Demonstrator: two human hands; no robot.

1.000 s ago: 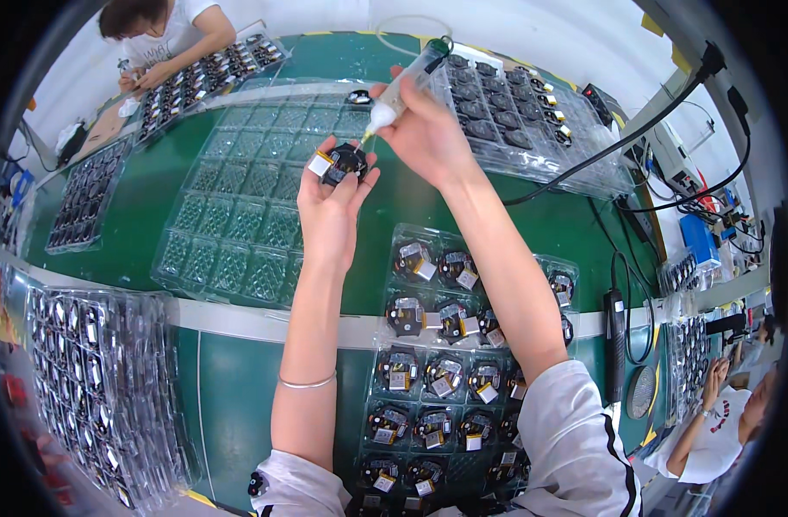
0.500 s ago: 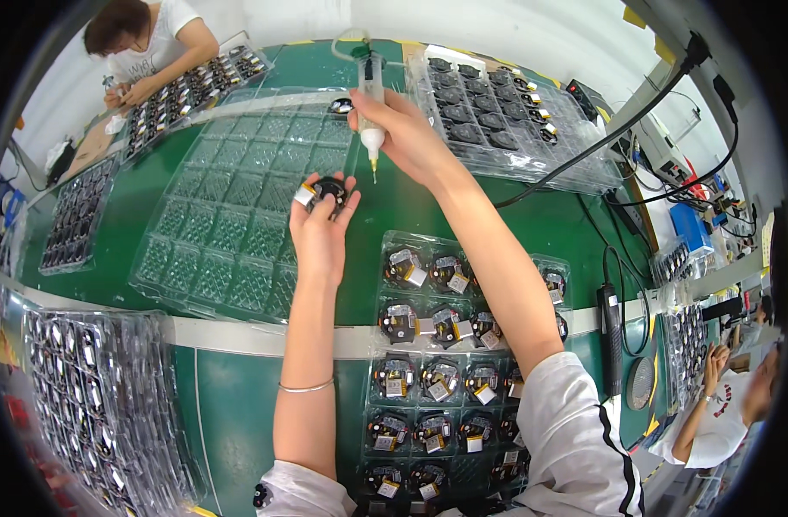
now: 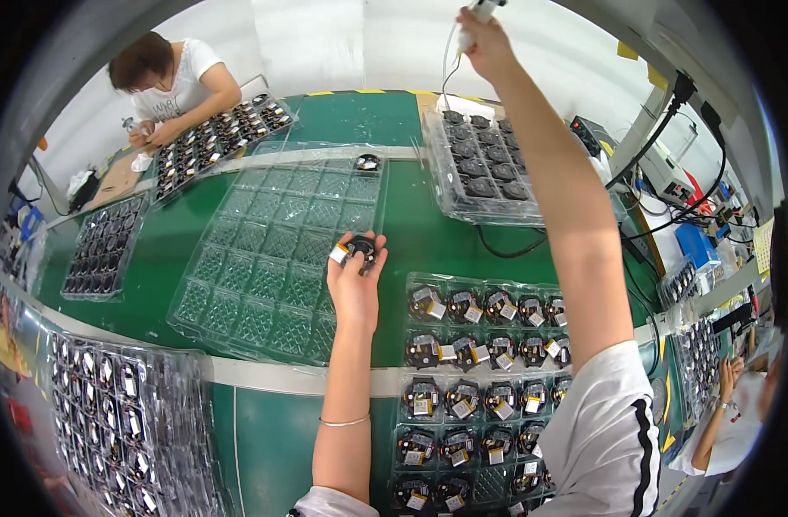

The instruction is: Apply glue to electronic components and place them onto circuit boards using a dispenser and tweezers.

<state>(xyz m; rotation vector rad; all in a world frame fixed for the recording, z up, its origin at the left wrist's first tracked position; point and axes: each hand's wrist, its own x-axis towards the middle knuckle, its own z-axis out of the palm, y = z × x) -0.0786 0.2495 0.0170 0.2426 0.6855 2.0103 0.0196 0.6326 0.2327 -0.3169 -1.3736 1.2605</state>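
My left hand (image 3: 353,293) grips a round black electronic module (image 3: 360,249), with a small silver battery pouch (image 3: 339,253) sticking out on its left. The thumb lies across the module's face. My right hand (image 3: 492,50) is raised at the top of the view, its fingers wrapped round a dispensing syringe (image 3: 467,40) with a thin tube; part of the syringe is hidden by the fingers. Beneath the left hand spreads a transparent compartment tray (image 3: 260,237), with one round module (image 3: 368,162) in its far right corner.
A tray of battery modules (image 3: 463,351) lies near right, partly behind my right arm. Stacked trays of black parts (image 3: 484,155) stand far right beside a black cable (image 3: 510,252). More filled trays (image 3: 122,414) are stacked near left. A co-worker (image 3: 174,95) works far left, another at right.
My right hand has lifted the syringe up and to the right, away from the module. The left hand keeps its hold on the module. The whole view has shifted.
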